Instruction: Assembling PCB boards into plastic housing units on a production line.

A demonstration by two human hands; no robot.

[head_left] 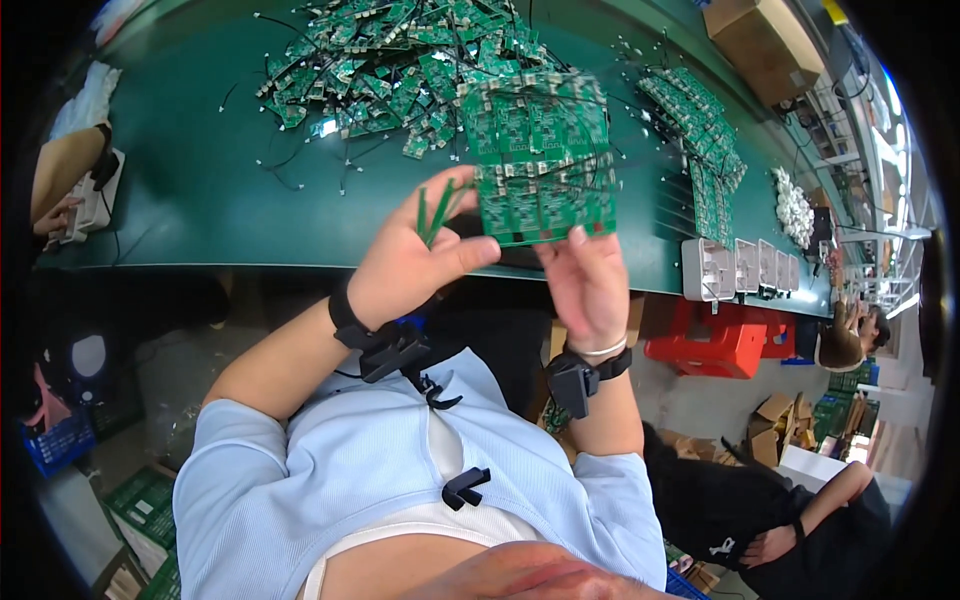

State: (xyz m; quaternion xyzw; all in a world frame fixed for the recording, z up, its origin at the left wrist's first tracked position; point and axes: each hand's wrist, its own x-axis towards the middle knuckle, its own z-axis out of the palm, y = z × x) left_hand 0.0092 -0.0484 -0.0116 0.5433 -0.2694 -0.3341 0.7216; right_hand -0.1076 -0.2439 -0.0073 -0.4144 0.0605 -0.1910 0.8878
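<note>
A green circuit board panel (540, 135), made of several small boards joined together with thin black wires on them, is held up over the table between my two hands. My left hand (408, 255) grips its left lower corner, thumb in front. Narrow green strips (437, 212) also stick out of that hand, between the fingers and palm. At the panel's lower edge, my right hand (590, 285) pinches it with the thumb on the near face; its other fingers are partly behind. Beyond the panel lies a large heap of small wired circuit boards (370, 75).
More panels (695, 120) lie at the right on the green table (300, 220). Further right are white plastic housings (708, 268) and a pile of small white parts (792, 208). A red stool (705, 345) stands below the edge. Other people sit at left and right.
</note>
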